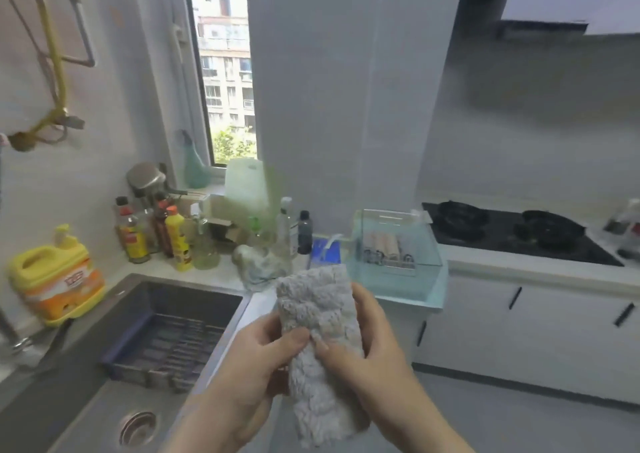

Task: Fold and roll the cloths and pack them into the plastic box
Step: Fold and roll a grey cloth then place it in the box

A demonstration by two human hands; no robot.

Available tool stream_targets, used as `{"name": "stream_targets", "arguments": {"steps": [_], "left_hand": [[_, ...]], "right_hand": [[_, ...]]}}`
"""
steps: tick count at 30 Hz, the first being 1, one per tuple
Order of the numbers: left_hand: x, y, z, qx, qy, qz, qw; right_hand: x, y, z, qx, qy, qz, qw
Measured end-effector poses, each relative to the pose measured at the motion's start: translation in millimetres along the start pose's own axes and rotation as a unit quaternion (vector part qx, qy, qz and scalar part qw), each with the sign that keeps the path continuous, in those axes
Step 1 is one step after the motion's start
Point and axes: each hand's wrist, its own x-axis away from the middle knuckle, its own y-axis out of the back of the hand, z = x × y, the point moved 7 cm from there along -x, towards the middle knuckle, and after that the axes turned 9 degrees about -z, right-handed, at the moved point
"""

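One counter [519, 269]: sink [194, 296] left, plastic box [391, 279] centre, hob [502, 237] right; cloth [318, 300] held.

A grey, fluffy cloth [320, 302], folded into a long strip, is held upright in the air by both hands, in front of the table [519, 272]. It is pinched near its middle by the left hand [249, 366], whose thumb is pressed on the front. It is gripped from the other side by the right hand [374, 352], whose fingers [363, 300] are curled along its edge. A clear plastic box [394, 277] stands on the table just beyond, and rolled cloths [382, 244] are seen lying inside it. A crumpled cloth [256, 262] is seen on the table left of the box, near the sink [86, 393], in which a dark rack [166, 348] is set.
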Motion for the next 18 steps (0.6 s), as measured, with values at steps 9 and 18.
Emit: {"name": "stream_targets", "arguments": {"steps": [9,18], "left_hand": [[-139.1,-139.4,60.1,-0.016,0.075,0.048,0.996],[-313.0,-206.8,94.0,-0.067,0.101,0.078,0.990]], "right_hand": [[-101.8,167.1,-28.1,-0.072,-0.060,-0.092,0.991],[-250.1,254.2,-82.5,-0.031,-0.104,-0.200,0.974]]}}
